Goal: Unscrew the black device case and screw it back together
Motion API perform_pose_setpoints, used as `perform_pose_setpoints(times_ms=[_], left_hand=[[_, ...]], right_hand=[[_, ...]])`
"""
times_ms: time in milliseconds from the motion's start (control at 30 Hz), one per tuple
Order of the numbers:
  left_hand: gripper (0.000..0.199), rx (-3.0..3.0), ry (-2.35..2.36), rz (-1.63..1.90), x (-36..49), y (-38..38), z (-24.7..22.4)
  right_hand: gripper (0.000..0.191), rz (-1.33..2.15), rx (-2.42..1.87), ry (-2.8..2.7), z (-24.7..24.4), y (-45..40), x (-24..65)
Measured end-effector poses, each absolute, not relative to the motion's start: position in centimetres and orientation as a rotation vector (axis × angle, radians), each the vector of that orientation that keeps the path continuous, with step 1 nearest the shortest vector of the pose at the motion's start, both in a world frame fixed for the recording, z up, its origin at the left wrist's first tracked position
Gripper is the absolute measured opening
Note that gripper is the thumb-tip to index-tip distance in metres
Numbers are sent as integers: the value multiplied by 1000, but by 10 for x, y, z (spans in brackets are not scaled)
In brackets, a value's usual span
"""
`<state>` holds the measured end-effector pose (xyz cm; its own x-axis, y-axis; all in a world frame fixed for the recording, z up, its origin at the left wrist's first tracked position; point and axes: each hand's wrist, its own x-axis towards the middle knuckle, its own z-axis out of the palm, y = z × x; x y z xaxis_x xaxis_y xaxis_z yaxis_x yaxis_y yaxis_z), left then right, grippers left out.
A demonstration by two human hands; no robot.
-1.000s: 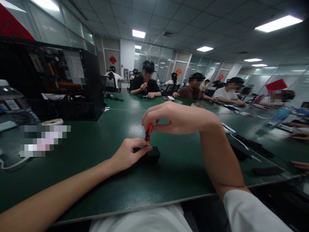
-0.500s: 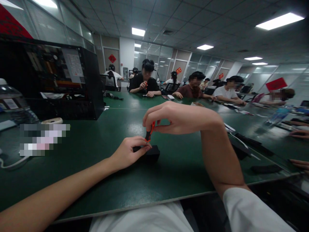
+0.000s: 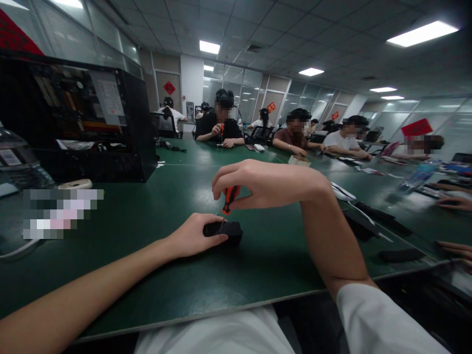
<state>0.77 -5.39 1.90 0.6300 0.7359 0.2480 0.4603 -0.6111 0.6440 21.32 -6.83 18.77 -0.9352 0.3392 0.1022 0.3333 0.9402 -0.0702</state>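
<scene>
My right hand point(image 3: 247, 184) grips the orange-and-black handle of a screwdriver point(image 3: 229, 199) from above, wrist bent. Its thin shaft points down at a black box-shaped part point(image 3: 233, 232) on the green table point(image 3: 173, 290). Whether the tip sits in a screw is too small to tell. Around the left end of the black part lies my left hand point(image 3: 197, 235), thumb on the near side and fingers on the far side, holding it against the table.
An open computer case point(image 3: 136, 128) stands at the back left, beside a clear plastic bottle point(image 3: 22, 157). On the right lie a white cable point(image 3: 363, 214) and a black strip-like object point(image 3: 400, 255). A small open box point(image 3: 299, 160) stands farther back. Several people sit across the table.
My left fingers have moved off the screwdriver's lower end and down around the black part, so the shaft now shows. My right hand has shifted slightly left, with more of the handle visible.
</scene>
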Motion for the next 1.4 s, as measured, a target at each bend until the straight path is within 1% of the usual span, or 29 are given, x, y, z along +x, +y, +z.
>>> perform_pose_setpoints(times_ms=[200,400,533,633,833,1100,1267,1400], left_hand=[[35,2373,861,702,5,-51,21],[36,2486,807,689,2,-51,24],[35,2523,799,737,4,-52,23],[36,2499,817,743,5,-51,19],[35,2481,821,762,4,-50,15],[33,2475,836,763,6,-51,13],[35,2432,881,750,7,-52,11],[35,2402,941,739,8,-53,11]], right_hand=[[19,93,-759,-3045,183,-67,209],[23,211,-1004,-3166,185,-67,219],[21,151,-1137,-3165,191,-66,237],[22,127,-1220,-3136,194,-65,246],[21,121,-1250,-3148,194,-64,242],[23,251,-1192,-3190,188,-54,235],[35,430,-1195,-3141,175,-41,254],[51,614,-1220,-3023,145,-33,286]])
